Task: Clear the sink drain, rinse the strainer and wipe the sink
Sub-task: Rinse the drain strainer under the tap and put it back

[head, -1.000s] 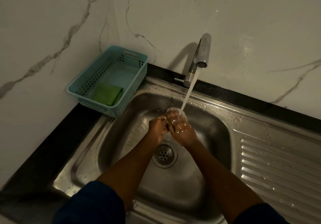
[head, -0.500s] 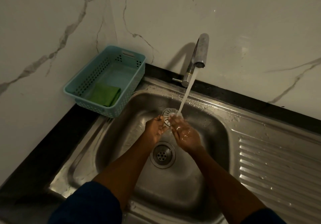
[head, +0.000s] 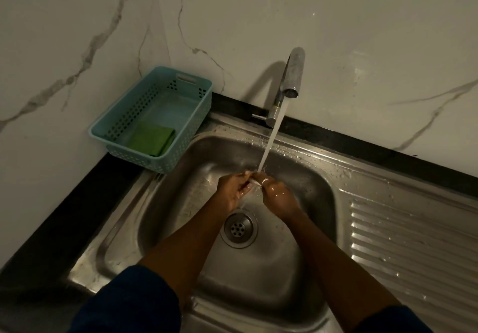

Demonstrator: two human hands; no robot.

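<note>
The strainer (head: 253,183) is held in the grip of left hand (head: 232,190) and right hand (head: 278,198) under water (head: 271,136). The wet steel sink (head: 181,177) is backed by marble walls (head: 362,35).

Brushed stainless-steel sink (head: 258,278), wet and dully glossy, with ribbed steel drainboard (head: 413,242) at right and shiny metal drain (head: 239,228); scuffed matt metal faucet (head: 292,74); smooth perforated turquoise plastic basket (head: 121,98) at far left, holding matt green cloth (head: 151,138); polished veined marble-look wall (head: 362,35); matt black counter edge (head: 64,203).

The black counter (head: 55,219) carries a steel sink (head: 388,175) and a teal basket (head: 129,157).
</note>
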